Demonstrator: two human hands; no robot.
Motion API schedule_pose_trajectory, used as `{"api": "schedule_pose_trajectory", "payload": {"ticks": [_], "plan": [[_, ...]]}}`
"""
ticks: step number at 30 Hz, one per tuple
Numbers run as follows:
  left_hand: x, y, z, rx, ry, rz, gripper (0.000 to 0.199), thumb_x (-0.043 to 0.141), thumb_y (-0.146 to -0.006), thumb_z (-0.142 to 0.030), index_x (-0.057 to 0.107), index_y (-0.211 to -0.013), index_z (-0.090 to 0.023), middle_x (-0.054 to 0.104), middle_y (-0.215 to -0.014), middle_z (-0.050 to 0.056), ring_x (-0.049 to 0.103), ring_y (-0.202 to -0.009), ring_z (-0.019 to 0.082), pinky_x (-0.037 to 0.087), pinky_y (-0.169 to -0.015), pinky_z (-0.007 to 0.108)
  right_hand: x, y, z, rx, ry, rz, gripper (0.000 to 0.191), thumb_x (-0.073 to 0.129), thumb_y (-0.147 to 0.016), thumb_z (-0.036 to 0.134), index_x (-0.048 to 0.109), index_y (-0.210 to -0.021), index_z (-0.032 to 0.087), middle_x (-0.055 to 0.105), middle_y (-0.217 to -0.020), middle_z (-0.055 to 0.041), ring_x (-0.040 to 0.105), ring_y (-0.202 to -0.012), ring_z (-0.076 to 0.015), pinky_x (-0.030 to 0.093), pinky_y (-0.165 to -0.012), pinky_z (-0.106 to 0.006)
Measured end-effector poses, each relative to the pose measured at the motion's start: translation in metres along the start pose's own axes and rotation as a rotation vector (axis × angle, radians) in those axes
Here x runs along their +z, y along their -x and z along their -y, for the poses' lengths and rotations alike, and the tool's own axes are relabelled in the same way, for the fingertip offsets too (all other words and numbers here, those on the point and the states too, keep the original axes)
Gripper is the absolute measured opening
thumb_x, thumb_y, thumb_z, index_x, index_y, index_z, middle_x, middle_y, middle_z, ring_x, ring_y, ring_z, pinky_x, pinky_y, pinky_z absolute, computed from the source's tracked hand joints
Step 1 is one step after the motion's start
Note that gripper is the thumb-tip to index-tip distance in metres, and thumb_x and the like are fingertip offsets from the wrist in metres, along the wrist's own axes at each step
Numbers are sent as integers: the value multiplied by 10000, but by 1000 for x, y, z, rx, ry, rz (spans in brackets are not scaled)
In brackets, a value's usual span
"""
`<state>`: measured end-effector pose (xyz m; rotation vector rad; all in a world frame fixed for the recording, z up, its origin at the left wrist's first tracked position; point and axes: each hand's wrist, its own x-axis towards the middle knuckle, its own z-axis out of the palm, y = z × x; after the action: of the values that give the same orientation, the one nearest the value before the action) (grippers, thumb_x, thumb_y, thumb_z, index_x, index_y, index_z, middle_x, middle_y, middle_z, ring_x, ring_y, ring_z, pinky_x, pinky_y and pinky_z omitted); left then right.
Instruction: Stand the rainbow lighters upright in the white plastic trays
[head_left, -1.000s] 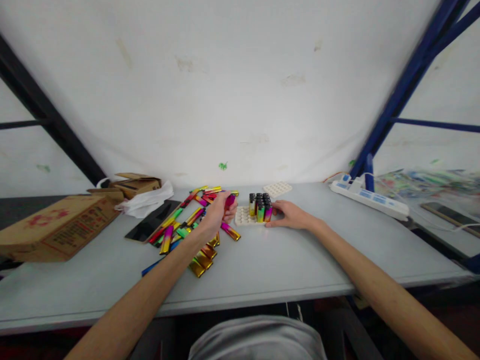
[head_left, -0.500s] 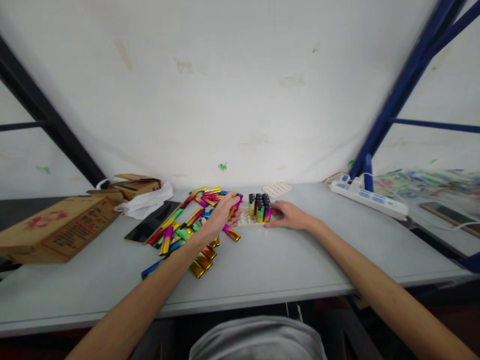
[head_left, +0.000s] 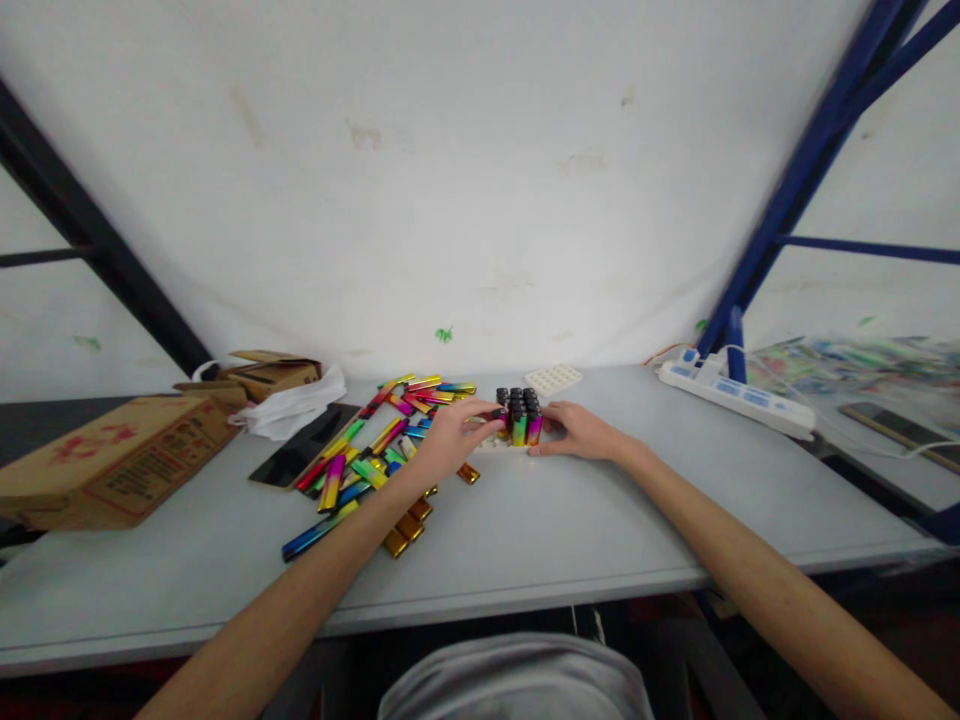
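My left hand (head_left: 455, 437) is closed on a lighter (head_left: 501, 416) with a pinkish body and a dark top, at the left side of a standing group of lighters (head_left: 519, 428). These have black tops and shiny bodies in yellow, green and purple, and stand upright in a pale tray with round holes (head_left: 491, 443). My right hand (head_left: 581, 432) grips the right end of the tray, thumb at the near edge and fingers beside the lighters. A loose heap of colourful metallic lighters (head_left: 367, 468) lies left of the tray, partly hidden by my left forearm.
A second holed tray (head_left: 553, 379) lies near the wall. To the left are a dark flat panel (head_left: 296, 452), a white plastic bag (head_left: 289, 405) and cardboard boxes (head_left: 112, 450). On the right, a white power strip (head_left: 735, 395) lies by the blue frame (head_left: 787, 190).
My left hand has moved right with the lighter, from above the tray's left end to the standing group. The right hand has stayed at the tray's right end.
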<state>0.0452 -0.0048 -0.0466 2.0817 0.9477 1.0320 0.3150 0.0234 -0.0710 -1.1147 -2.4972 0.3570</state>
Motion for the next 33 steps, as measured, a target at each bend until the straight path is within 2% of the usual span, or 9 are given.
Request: {"api": "schedule_pose_trajectory", "payload": {"ticks": [6,11,15,18,20,23,28,31,33], "plan": [[1,-6,-3,28,-244,48,268,573,-959,-358,729,-1109,-200,738,-1149,104,667,-1058,262,510,-973,381,0,0,0,-1,-6,0,586,724,-818,652,698,-1085,131,655,-859,-63,556,-738,-196,404,-685,-286],[3,-9,-4,30,-266,69,225,573,-952,-324,695,-1100,-206,745,-1078,91,690,-1000,254,520,-943,373,0,0,-1,3,7,1,615,713,-824,661,692,-1133,129,657,-873,-67,564,-762,-207,414,-705,-294],[7,-5,-4,-15,-158,16,416,619,-920,-292,546,-1327,-250,720,-1011,51,722,-880,208,561,-842,330,-2,0,0,10,-4,18,628,705,-834,655,689,-1177,128,668,-910,-80,574,-781,-215,427,-726,-305],[1,-6,-4,-17,-187,-24,479,649,-904,-331,511,-1356,-251,691,-1046,58,718,-839,191,565,-803,316,-3,0,1,15,-8,24,639,703,-836,654,685,-1209,136,681,-936,-94,581,-787,-226,434,-726,-316],[-11,-8,-3,12,-309,-43,366,609,-932,-363,581,-1268,-220,700,-1010,73,704,-882,213,548,-849,341,-3,0,1,23,0,30,654,700,-831,666,684,-1214,136,681,-931,-97,583,-778,-230,435,-720,-320],[-45,-8,3,4,-604,-45,224,550,-951,-331,682,-1048,-178,722,-955,109,678,-955,269,497,-936,398,-2,1,0,36,7,30,677,700,-822,684,681,-1204,125,679,-935,-104,589,-789,-237,439,-730,-328],[-106,1,25,-330,-939,47,235,631,-862,-362,727,-953,-169,748,-991,150,690,-925,306,504,-823,362,-2,1,-1,37,1,32,662,696,-829,680,684,-1181,118,674,-931,-104,583,-788,-230,437,-723,-321],[-123,6,34,-512,-999,168,260,656,-833,-408,735,-887,-167,770,-934,132,709,-880,286,501,-778,318,-3,1,0,42,9,34,661,695,-828,684,689,-1168,118,673,-931,-103,581,-787,-229,436,-725,-320],[-125,7,35,-557,-992,243,279,647,-838,-423,744,-872,-163,776,-892,120,718,-842,275,499,-760,306,-3,1,0,44,14,37,667,693,-827,688,690,-1172,118,674,-935,-105,582,-791,-232,436,-727,-322]]}}
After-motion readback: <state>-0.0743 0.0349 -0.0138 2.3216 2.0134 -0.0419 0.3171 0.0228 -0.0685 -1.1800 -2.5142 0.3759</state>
